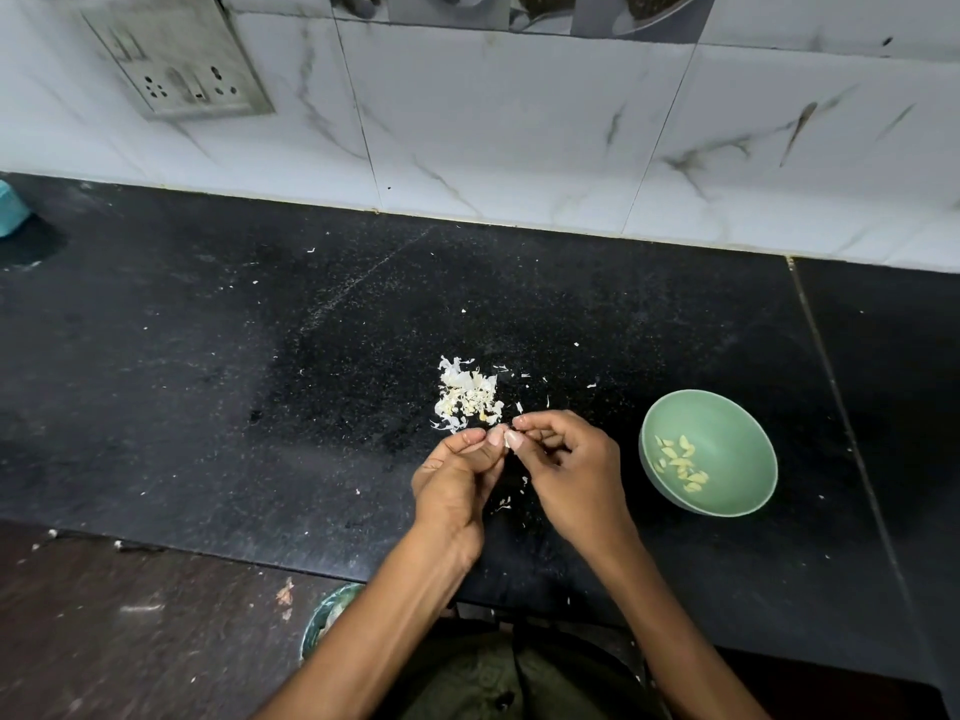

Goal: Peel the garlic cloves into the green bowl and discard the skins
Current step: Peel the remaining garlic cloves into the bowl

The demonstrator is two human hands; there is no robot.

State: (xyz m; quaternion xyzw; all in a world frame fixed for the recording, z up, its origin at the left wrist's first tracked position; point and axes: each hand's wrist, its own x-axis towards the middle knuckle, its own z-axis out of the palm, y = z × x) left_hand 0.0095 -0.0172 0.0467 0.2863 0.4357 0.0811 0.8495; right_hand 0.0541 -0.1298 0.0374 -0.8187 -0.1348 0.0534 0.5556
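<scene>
A green bowl (727, 418) sits on the black counter at the right, with several peeled garlic cloves (680, 462) inside. My left hand (457, 475) and my right hand (566, 459) meet fingertip to fingertip above the counter, left of the bowl. Together they pinch a small garlic clove (505, 440), mostly hidden by the fingers. Just beyond the fingertips a pile of white garlic skins (467, 394) lies on the counter.
Loose skin flakes are scattered over the black counter (260, 381). A marble-tiled wall (519, 137) with a socket plate (176, 59) runs behind. A teal object (10, 207) is at the far left. Below the counter edge, a round bin (327, 615) shows on the dark floor.
</scene>
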